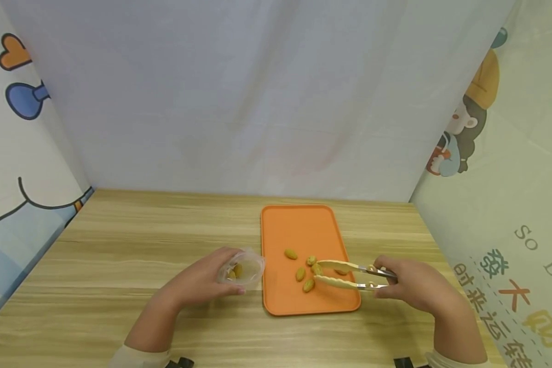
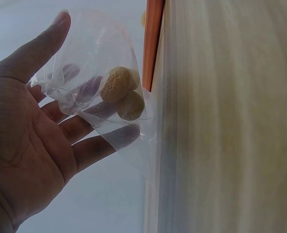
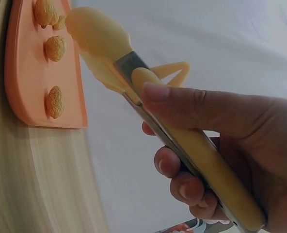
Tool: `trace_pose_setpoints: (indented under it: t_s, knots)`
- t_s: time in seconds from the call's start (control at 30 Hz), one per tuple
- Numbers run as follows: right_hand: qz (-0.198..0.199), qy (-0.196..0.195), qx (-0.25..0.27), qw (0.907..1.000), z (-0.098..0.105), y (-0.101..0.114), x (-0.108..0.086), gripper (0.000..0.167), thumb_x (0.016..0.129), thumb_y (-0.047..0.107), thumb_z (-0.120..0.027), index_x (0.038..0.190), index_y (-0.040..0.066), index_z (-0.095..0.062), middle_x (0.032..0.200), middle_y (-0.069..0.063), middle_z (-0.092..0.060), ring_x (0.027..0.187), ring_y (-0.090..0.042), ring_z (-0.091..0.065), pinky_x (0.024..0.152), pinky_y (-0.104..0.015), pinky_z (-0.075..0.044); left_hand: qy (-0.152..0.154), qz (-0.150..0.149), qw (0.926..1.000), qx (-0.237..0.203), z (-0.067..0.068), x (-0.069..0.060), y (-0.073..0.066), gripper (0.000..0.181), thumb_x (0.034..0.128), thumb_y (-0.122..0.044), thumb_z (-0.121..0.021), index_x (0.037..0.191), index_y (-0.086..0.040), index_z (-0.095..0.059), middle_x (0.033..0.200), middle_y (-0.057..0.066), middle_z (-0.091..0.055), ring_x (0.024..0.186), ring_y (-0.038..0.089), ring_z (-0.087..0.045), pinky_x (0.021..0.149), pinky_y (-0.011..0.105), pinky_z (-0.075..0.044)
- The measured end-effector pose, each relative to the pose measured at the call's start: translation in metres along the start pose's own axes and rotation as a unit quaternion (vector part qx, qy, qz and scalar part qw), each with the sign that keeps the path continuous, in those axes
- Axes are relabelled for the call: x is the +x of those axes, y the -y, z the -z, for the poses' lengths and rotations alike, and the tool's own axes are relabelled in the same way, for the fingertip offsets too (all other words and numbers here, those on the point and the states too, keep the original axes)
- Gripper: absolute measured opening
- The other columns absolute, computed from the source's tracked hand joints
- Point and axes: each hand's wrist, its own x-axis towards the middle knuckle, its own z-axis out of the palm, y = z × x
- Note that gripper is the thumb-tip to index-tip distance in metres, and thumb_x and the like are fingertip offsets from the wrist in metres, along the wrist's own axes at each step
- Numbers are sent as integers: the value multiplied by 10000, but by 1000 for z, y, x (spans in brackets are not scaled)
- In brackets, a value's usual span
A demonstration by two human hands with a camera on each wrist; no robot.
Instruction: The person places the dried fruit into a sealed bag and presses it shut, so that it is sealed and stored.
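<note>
The left hand [image 1: 207, 278], fingers spread, curves round a clear bag [image 2: 92, 53] of wrinkled, rounded tan nuts [image 2: 119, 83]. The right hand [image 1: 418, 283] has fingers wrapped round tongs [image 3: 97, 34]; beyond them, oval nuts [image 1: 291, 254] lie on an orange tray [image 1: 299, 225].

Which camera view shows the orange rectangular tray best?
The head view: it shows nearly the whole orange rectangular tray. The left wrist view shows only a narrow strip of its side; the right wrist view shows only one part.
</note>
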Motion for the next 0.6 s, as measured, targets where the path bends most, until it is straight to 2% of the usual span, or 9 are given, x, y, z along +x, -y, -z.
trace_pose_setpoints:
  t_s: [0.2, 0.6]
  knots:
    - [201, -136, 34, 9997, -1, -1, 1, 303, 799, 403, -781, 1011, 318, -583, 660, 104, -436, 560, -40, -377, 521, -243, -338, -11, -10, 10000, -21, 0, 0, 0, 731, 776, -472, -805, 1392, -231, -492, 1315, -21, -561, 1105, 137, -542, 968, 452, -454]
    - [394, -344, 0, 9986, -4, 1, 2, 317, 798, 458, -764, 1003, 303, -578, 671, 118, -424, 564, -23, -353, 531, -231, -332, 14, -2, 10000, -20, -1, 2, 2, 743, 775, -497, -797, 1398, -240, -486, 1313, -36, -556, 1100, 133, -539, 965, 452, -454]
